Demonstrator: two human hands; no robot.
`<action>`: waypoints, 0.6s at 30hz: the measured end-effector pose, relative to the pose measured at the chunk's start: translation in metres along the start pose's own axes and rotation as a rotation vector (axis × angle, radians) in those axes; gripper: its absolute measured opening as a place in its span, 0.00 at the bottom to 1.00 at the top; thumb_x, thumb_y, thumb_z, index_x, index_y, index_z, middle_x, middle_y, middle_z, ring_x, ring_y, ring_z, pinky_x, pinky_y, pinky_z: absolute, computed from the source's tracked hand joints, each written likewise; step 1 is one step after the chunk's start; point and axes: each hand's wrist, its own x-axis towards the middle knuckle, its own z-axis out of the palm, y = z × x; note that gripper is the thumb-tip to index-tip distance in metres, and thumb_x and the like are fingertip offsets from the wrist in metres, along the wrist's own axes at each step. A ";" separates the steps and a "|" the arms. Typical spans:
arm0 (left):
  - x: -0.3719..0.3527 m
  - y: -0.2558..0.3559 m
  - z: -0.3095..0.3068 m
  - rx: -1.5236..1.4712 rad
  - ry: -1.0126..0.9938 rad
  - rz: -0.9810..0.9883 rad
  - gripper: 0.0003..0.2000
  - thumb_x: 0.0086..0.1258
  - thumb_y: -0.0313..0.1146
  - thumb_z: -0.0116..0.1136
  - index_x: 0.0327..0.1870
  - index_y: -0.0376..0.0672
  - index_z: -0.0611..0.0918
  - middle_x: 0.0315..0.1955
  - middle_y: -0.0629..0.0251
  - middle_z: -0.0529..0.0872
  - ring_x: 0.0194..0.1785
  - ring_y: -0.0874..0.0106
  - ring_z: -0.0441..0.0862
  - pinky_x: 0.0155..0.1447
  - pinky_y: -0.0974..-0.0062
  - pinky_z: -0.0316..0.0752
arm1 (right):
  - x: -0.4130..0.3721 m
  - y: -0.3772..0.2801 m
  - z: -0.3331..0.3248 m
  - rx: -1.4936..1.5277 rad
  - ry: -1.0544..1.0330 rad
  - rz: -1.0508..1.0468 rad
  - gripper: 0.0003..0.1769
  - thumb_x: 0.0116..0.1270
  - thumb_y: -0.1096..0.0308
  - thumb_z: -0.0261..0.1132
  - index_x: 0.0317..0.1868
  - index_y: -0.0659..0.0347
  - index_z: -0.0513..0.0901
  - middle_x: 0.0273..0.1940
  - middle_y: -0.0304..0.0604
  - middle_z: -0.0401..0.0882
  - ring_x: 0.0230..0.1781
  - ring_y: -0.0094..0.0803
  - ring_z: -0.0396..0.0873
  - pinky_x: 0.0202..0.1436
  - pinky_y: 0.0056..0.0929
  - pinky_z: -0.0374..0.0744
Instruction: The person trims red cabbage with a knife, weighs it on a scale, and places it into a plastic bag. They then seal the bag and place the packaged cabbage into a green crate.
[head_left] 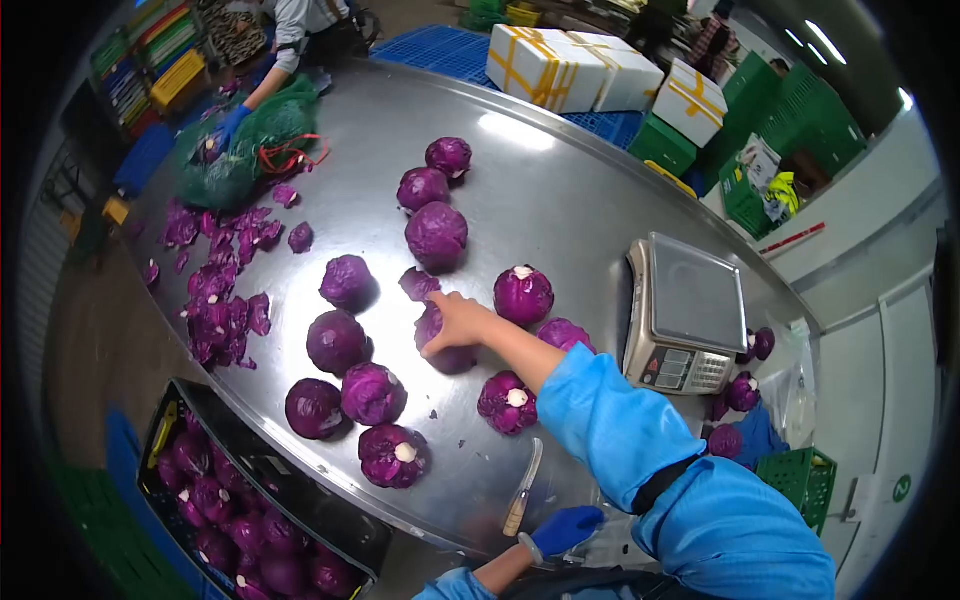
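Observation:
My right hand (458,322), bare and in a blue sleeve, grips a red cabbage (446,350) near the middle of the steel table. A loose purple leaf (418,284) lies just beyond it. Near the front edge is my left hand (566,530) in a blue glove, its fingers stretched out and nothing seen in them. Beside it lies a knife (524,487) with a wooden handle. Several cabbages stand around, among them one (523,295) with a pale cut stem to the right and another (338,341) to the left.
A scale (690,310) stands at the right. Front left is a black crate (278,470) of cabbages. At the far left, a co-worker's gloved hand (232,125) touches a green net bag (215,165), near scattered leaves (215,300). White boxes (545,70) stand behind the table.

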 end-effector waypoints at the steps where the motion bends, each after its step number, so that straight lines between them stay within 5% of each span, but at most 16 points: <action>1: 0.003 0.000 0.000 -0.055 -0.011 -0.017 0.15 0.67 0.33 0.60 0.52 0.38 0.80 0.43 0.56 0.86 0.47 0.61 0.84 0.54 0.68 0.76 | 0.003 -0.002 -0.002 -0.012 -0.011 0.026 0.59 0.37 0.40 0.77 0.69 0.55 0.64 0.61 0.61 0.70 0.58 0.59 0.74 0.61 0.46 0.75; 4: 0.003 0.017 0.000 -0.109 0.013 -0.138 0.17 0.66 0.34 0.62 0.54 0.40 0.79 0.42 0.58 0.87 0.48 0.64 0.85 0.54 0.69 0.76 | 0.001 0.008 -0.002 0.095 0.027 0.082 0.57 0.40 0.40 0.75 0.69 0.61 0.65 0.59 0.64 0.72 0.57 0.55 0.76 0.60 0.43 0.76; 6: 0.000 0.027 0.005 -0.032 0.137 -0.136 0.15 0.63 0.36 0.66 0.46 0.40 0.78 0.33 0.59 0.84 0.37 0.68 0.83 0.46 0.69 0.76 | 0.007 0.033 0.003 0.395 -0.056 0.135 0.58 0.36 0.39 0.74 0.68 0.59 0.66 0.58 0.60 0.74 0.58 0.50 0.76 0.61 0.37 0.75; 7: 0.002 0.034 0.005 0.028 0.172 -0.121 0.14 0.63 0.37 0.67 0.43 0.40 0.77 0.30 0.59 0.83 0.34 0.68 0.81 0.43 0.68 0.75 | -0.005 0.037 0.003 0.547 -0.065 0.129 0.52 0.45 0.41 0.72 0.68 0.59 0.66 0.60 0.56 0.73 0.59 0.45 0.76 0.62 0.38 0.74; 10: 0.011 0.028 0.014 0.066 0.180 -0.083 0.15 0.62 0.39 0.68 0.37 0.41 0.75 0.25 0.59 0.79 0.29 0.67 0.77 0.38 0.67 0.72 | -0.088 0.014 -0.022 1.073 -0.148 0.071 0.44 0.56 0.46 0.68 0.68 0.59 0.66 0.63 0.51 0.72 0.61 0.40 0.75 0.64 0.39 0.72; 12: 0.021 0.026 0.020 0.106 0.165 -0.070 0.15 0.62 0.40 0.68 0.36 0.41 0.74 0.23 0.60 0.78 0.27 0.67 0.75 0.36 0.66 0.71 | -0.149 0.020 -0.013 1.542 -0.212 -0.194 0.39 0.62 0.49 0.65 0.69 0.58 0.66 0.65 0.47 0.70 0.63 0.38 0.73 0.68 0.40 0.71; 14: 0.024 0.033 0.029 0.192 0.159 -0.087 0.15 0.62 0.40 0.68 0.35 0.41 0.74 0.22 0.62 0.77 0.26 0.66 0.74 0.35 0.67 0.70 | -0.234 0.042 0.005 1.842 -0.220 -0.074 0.40 0.60 0.47 0.65 0.69 0.58 0.66 0.65 0.47 0.71 0.63 0.38 0.73 0.70 0.40 0.69; 15: 0.027 0.048 0.025 0.286 -0.042 -0.231 0.13 0.67 0.40 0.63 0.45 0.44 0.78 0.36 0.60 0.84 0.40 0.66 0.81 0.47 0.67 0.75 | -0.279 0.061 0.018 1.887 -0.243 -0.040 0.41 0.59 0.45 0.65 0.68 0.59 0.68 0.64 0.49 0.73 0.63 0.40 0.74 0.70 0.43 0.70; 16: 0.025 0.036 0.037 0.233 0.038 -0.101 0.15 0.69 0.40 0.60 0.51 0.44 0.77 0.43 0.59 0.82 0.47 0.66 0.79 0.54 0.68 0.73 | -0.313 0.078 0.037 2.050 -0.302 -0.115 0.43 0.56 0.41 0.65 0.67 0.60 0.70 0.63 0.50 0.74 0.62 0.42 0.75 0.70 0.45 0.70; 18: 0.032 -0.028 0.062 0.141 0.086 0.090 0.20 0.73 0.40 0.55 0.62 0.45 0.72 0.57 0.59 0.77 0.61 0.66 0.72 0.66 0.69 0.65 | -0.398 0.102 0.071 2.008 -0.032 0.247 0.45 0.53 0.37 0.64 0.65 0.59 0.72 0.62 0.52 0.75 0.62 0.44 0.75 0.69 0.48 0.70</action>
